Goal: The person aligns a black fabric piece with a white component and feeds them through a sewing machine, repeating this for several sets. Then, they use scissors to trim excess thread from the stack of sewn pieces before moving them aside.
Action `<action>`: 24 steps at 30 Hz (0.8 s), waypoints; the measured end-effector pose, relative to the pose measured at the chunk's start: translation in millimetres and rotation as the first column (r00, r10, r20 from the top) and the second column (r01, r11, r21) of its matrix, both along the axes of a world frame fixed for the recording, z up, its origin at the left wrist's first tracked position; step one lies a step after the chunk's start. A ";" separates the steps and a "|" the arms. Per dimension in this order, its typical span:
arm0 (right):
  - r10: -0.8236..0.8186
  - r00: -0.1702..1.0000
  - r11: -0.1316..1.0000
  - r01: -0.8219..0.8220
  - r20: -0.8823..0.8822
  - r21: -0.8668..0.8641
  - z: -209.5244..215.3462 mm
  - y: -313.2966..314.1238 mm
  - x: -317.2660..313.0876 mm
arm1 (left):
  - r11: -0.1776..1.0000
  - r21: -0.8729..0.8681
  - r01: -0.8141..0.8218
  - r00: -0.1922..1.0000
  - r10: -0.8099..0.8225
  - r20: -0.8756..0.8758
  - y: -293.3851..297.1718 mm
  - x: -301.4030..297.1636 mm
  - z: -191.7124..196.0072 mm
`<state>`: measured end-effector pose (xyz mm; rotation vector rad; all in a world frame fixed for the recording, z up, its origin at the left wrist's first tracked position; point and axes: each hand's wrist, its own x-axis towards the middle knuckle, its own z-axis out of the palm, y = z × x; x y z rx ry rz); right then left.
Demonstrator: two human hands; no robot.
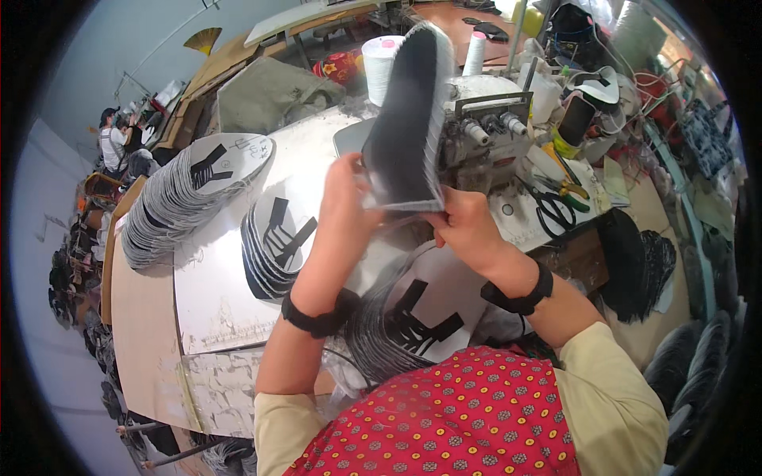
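Upright in front of me is a black sole-shaped shoe piece with a pale fringed edge, slightly blurred. My left hand is closed on its lower left side, the fingers partly hidden behind the piece. At the lower right corner, my right hand pinches it between thumb and fingers. Just behind the piece stands a sewing machine, partly covered by it. Left of my left forearm sits a small stack of sole pieces with black straps on top. Another stack of sole pieces lies between my forearms.
A tall leaning stack of grey-edged soles occupies the left of the white table. Black-handled scissors lie right of the machine, with yellow-handled pliers nearby. Thread cones stand behind. Far left, another person works.
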<state>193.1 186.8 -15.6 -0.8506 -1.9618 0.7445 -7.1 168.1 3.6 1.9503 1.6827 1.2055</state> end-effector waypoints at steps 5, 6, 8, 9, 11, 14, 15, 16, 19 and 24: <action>0.035 0.823 0.872 -0.302 -0.567 -0.385 -20.1 -15.2 25.4 | 0.931 -0.104 0.351 0.888 -0.295 0.354 13.6 11.5 -5.6; 0.054 0.939 0.948 -0.154 -0.339 -0.277 -21.1 -11.3 30.5 | 0.930 -0.108 0.350 0.888 -0.294 0.353 15.7 6.1 -12.5; 0.111 0.974 0.987 -0.131 -0.197 -0.094 -10.9 -13.4 35.8 | 0.867 -0.291 0.405 0.734 -0.119 0.668 13.0 -20.1 -21.6; 0.132 0.991 0.987 -0.128 -0.037 0.093 -9.2 -14.3 39.9 | 0.900 -0.244 0.361 0.764 -0.135 0.631 12.4 -26.6 -24.1; 0.265 0.963 0.951 -0.254 -0.041 0.174 -20.2 -14.6 45.8 | 0.831 0.033 0.555 0.505 -0.368 0.781 16.3 -56.5 -50.6; 0.320 0.947 0.944 -0.317 -0.019 0.092 -20.5 -20.7 47.7 | 0.949 -0.080 0.305 0.515 -0.094 0.852 13.0 -44.9 -52.3; 0.291 0.957 0.948 -0.287 -0.008 0.135 -24.8 -19.2 45.3 | 0.976 -0.084 0.200 0.465 -0.019 0.885 13.2 -38.8 -47.8; 0.262 0.965 0.950 -0.258 0.002 0.177 -29.0 -17.4 42.3 | 0.982 -0.017 0.189 0.534 -0.088 0.841 15.1 -34.4 -42.2; 0.170 0.984 0.953 -0.176 0.046 0.247 -37.4 -9.7 31.2 | 0.974 0.122 0.192 0.358 -0.186 0.915 25.6 -21.5 -32.1; 0.063 0.990 0.983 -0.039 -0.126 0.182 -45.7 -0.4 3.4 | 0.996 -0.018 -0.082 0.536 0.060 0.842 42.6 -79.0 -64.6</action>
